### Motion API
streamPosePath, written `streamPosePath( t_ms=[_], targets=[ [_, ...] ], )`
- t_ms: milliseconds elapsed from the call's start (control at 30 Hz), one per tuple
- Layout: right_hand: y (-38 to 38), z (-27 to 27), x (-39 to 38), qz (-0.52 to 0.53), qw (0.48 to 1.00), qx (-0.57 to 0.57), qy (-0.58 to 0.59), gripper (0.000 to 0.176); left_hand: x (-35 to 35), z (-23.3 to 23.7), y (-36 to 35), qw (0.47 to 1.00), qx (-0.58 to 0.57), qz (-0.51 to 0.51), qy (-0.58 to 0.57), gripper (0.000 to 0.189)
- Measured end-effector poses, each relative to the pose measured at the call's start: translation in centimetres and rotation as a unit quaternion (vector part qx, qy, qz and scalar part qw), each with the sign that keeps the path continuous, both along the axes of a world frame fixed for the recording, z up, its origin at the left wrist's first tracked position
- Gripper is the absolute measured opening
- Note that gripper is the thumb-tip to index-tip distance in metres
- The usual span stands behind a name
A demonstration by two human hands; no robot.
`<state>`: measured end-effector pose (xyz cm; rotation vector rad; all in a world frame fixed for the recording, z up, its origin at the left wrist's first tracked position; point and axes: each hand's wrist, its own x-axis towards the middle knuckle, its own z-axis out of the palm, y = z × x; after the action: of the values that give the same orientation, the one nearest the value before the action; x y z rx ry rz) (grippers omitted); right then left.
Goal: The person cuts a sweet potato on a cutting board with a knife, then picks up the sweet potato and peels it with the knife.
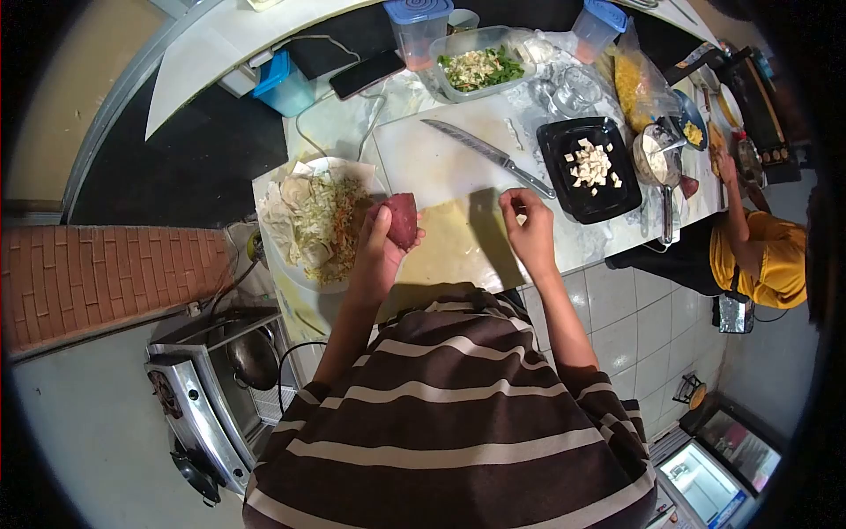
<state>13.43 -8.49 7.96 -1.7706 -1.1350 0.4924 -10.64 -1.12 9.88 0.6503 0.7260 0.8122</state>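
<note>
My left hand (381, 251) is closed around a red-skinned sweet potato (402, 220), held over the left edge of the white cutting board (414, 159). My right hand (530, 234) is curled with its fingertips together; a small pale bit shows at the fingers, too small to name. Just beyond that hand lies a kitchen knife (493, 159) on the board, its handle toward the right. A black tray (564, 198) of white diced pieces (592, 166) stands right of my right hand. To the left of my left hand sits a plate of shredded vegetables (330, 216).
At the back are a clear container of chopped greens (480, 70), a phone (367, 74) and blue-lidded containers (418, 31). A pan with white powder (654, 159) stands right of the tray. Another person in a yellow top (775, 256) works at the far right. A stove (198, 410) is lower left.
</note>
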Motion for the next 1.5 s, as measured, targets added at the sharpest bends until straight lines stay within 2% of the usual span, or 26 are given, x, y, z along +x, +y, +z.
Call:
streamPosePath(
  t_ms=[33,200,300,367,400,467,500,567,633,667,733,800,833,867,1000,1033,1067,1167,1233,1300,1367,1433,1500],
  targets=[
    [0.3,-0.6,1.0,-0.011,0.999,-0.038,0.0,0.005,0.0,-0.2,-0.2,1.0,-0.009,-0.004,0.003,0.042],
    [3.1,-2.7,6.2,-0.029,0.996,0.009,-0.08,0.005,0.4,-0.6,-1.1,0.999,-0.027,-0.027,-0.006,0.041],
    [5.7,-2.3,9.0,-0.038,0.997,-0.015,-0.068,0.006,0.6,-0.6,-1.5,0.998,-0.041,-0.037,-0.003,0.039],
    [7.3,-3.1,10.9,-0.065,0.994,-0.011,-0.082,0.018,0.7,-0.8,-1.6,0.998,-0.039,-0.048,0.003,0.038],
    [7.3,-3.0,10.8,-0.067,0.994,-0.01,-0.082,0.018,0.8,-0.6,-1.7,0.998,-0.038,-0.049,0.004,0.038],
    [7.7,-2.7,10.7,-0.092,0.987,0.045,-0.125,0.035,0.7,-0.2,-1.7,0.998,-0.016,-0.058,0.029,0.048],
    [7.4,-2.9,10.4,-0.092,0.987,0.046,-0.125,0.035,0.6,-0.2,-1.6,0.998,-0.015,-0.057,0.03,0.048],
    [5.2,-4.0,9.2,-0.01,0.967,0.024,-0.255,0.047,0.4,-0.6,-1.6,0.999,-0.038,-0.034,-0.001,0.041],
    [2.9,-5.4,7.6,0.024,0.955,-0.1,-0.28,0.047,0.1,-1.4,-1.4,0.999,-0.042,-0.032,-0.002,0.043],
    [2.1,-5.9,6.8,0.021,0.954,-0.1,-0.281,0.047,0.1,-1.7,-1.2,0.998,-0.048,-0.03,-0.001,0.044],
    [1.0,-6.3,5.1,0.012,0.926,-0.104,-0.362,0.043,0.2,-2.1,-1.1,0.998,-0.051,-0.033,0.005,0.046],
    [0.8,-5.9,4.4,0.012,0.925,-0.141,-0.353,0.041,0.4,-2.1,-0.9,0.998,-0.054,-0.035,0.012,0.047],
    [0.8,-5.8,4.2,0.014,0.923,-0.177,-0.342,0.039,0.6,-2.1,-0.8,0.997,-0.063,-0.04,-0.022,0.046],
    [1.2,-5.7,4.0,0.011,0.922,-0.178,-0.345,0.034,0.9,-1.9,-0.7,0.995,-0.072,-0.045,-0.056,0.045],
    [3.0,-6.0,3.5,-0.003,0.924,-0.174,-0.341,0.029,2.1,-1.3,-0.8,0.999,-0.033,-0.025,-0.034,0.053],
    [3.2,-6.4,3.5,-0.001,0.925,-0.171,-0.339,0.029,2.2,-1.2,-0.6,0.995,-0.047,-0.018,-0.09,0.057],
    [3.4,-6.9,3.5,-0.002,0.938,-0.168,-0.303,0.028,2.1,-1.0,-0.4,0.988,-0.059,-0.008,-0.146,0.06],
    [3.0,-6.6,2.5,-0.001,0.959,-0.137,-0.248,0.025,1.8,-0.9,-0.1,0.979,-0.047,-0.019,-0.196,0.068],
    [1.7,-5.5,1.7,-0.032,0.977,-0.155,-0.144,0.023,1.6,-0.4,0.1,0.985,-0.039,-0.012,-0.168,0.071],
    [0.0,-5.6,1.5,-0.009,0.983,-0.135,-0.122,0.021,1.2,-0.3,0.3,0.98,-0.06,-0.012,-0.19,0.072],
    [-2.0,-4.7,1.5,0.02,0.994,-0.107,-0.005,0.025,0.6,-0.6,0.3,0.98,-0.074,-0.012,-0.186,0.073],
    [-3.1,-4.4,1.6,-0.027,0.993,-0.114,-0.02,0.024,0.3,-1.2,0.4,0.978,-0.092,-0.023,-0.184,0.074],
    [-4.0,-3.5,2.3,-0.05,0.979,-0.195,-0.026,0.025,0.0,-1.8,0.3,0.98,-0.103,-0.011,-0.172,0.074]
  ],
)
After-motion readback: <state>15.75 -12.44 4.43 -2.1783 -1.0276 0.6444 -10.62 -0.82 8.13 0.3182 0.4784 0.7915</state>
